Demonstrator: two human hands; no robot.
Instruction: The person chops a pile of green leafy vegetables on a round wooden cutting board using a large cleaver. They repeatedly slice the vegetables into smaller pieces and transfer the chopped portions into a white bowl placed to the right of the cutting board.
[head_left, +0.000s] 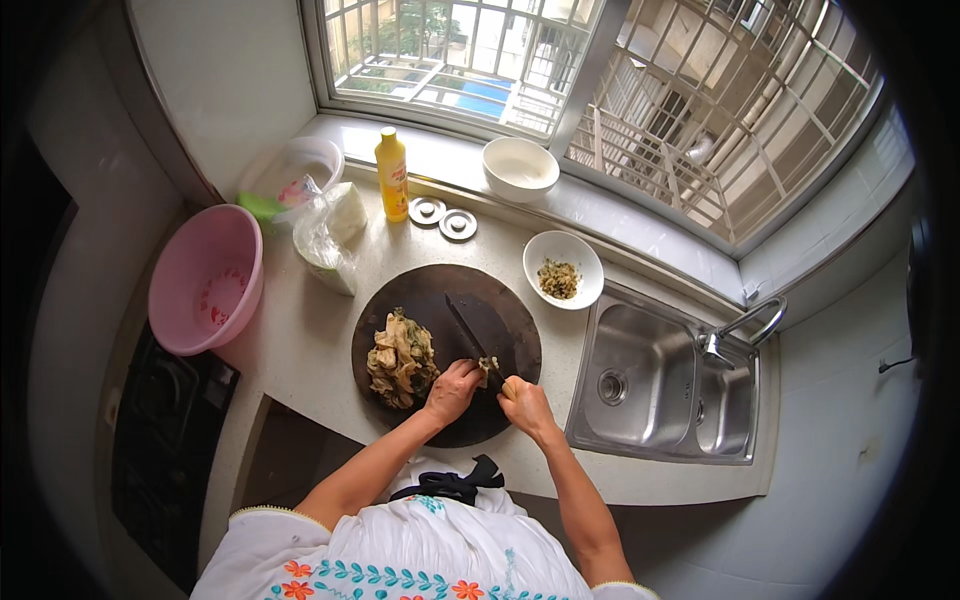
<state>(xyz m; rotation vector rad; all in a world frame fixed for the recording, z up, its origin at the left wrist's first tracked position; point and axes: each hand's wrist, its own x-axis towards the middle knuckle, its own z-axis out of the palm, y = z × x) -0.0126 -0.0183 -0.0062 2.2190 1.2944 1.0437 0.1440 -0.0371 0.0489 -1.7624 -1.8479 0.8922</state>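
On a round dark cutting board (491, 300) lies a heap of leafy pickled greens (401, 360), at the board's left side. My right hand (525, 407) is closed around the wooden handle of a kitchen knife (465, 326), whose dark blade points up and to the left across the board. Just left of the handle, my left hand (454, 391) presses with bent fingers on a small piece of the greens (489, 365) beside the blade. The underside of that piece is hidden. A white bowl (585, 291) holding chopped greens (558, 279) stands past the board's upper right edge.
A steel double sink (643, 375) with a faucet lies to the right. Left are a pink basin (244, 307), a clear plastic bag (322, 244) and a gas stove (169, 397). Behind stand a yellow bottle (392, 176), two metal lids (457, 224) and a white bowl (520, 169).
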